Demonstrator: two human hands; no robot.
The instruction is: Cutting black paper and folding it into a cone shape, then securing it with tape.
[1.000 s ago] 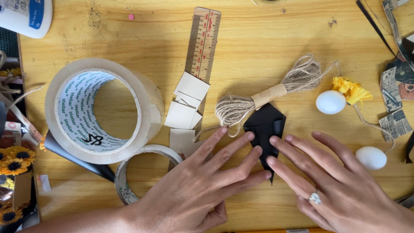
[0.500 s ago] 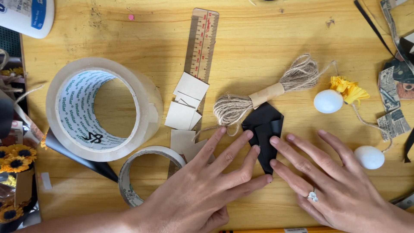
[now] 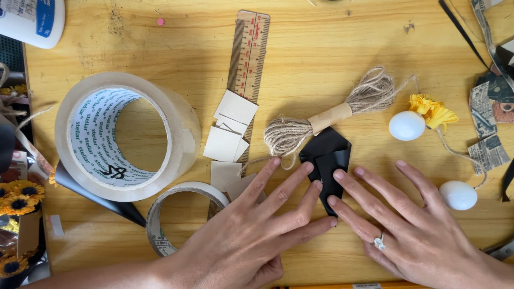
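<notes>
Both hands lie flat with fingers spread, left hand (image 3: 251, 230) and right hand (image 3: 412, 230) pressing the folded black paper piece (image 3: 327, 160) onto the wooden table (image 3: 332, 48), a jute twine bundle (image 3: 326, 115) at its 12 o'clock.

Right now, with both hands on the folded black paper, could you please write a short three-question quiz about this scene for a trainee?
1. True or false: the left hand and the right hand both press flat on the folded black paper piece.
2. Which lies right above that paper: A) the wooden ruler, B) the bundle of brown jute twine, C) the big roll of clear tape?
3. How many white egg shapes lie on the wooden table?

Key: 1 true; 2 B; 3 two.
</notes>
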